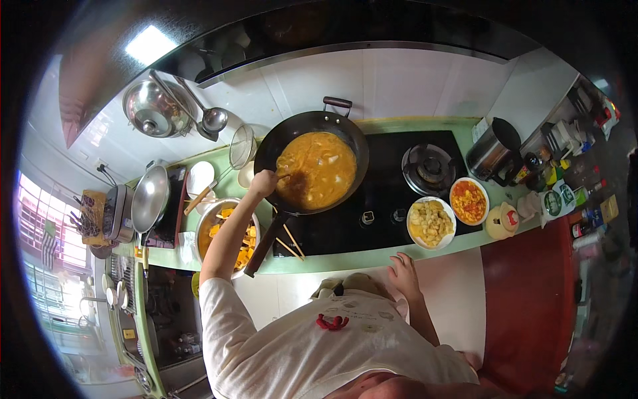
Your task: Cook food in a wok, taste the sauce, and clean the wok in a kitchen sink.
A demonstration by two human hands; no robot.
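My left hand [264, 183] is closed at the left rim of a large black wok [356, 164], around what looks like the handle of a utensil, whose end dips into an orange-brown soup or stew [321, 164]. A dark brown patch lies in the liquid beside it. The wok sits on the left side of a black glass cooktop [384, 194], its long handle [268, 244] pointing towards me. My right hand [404, 273] hangs before the counter edge with its fingers apart, holding nothing. Nearest to it is a white bowl of pale yellow chunks [431, 223].
A metal bowl of orange pieces [249, 244] stands left of the wok handle, chopsticks [290, 243] right of it. Right lie a tomato and egg dish [468, 201], an unused burner [428, 169] and a tall metal pot [494, 149]. A strainer [242, 146] leans behind left.
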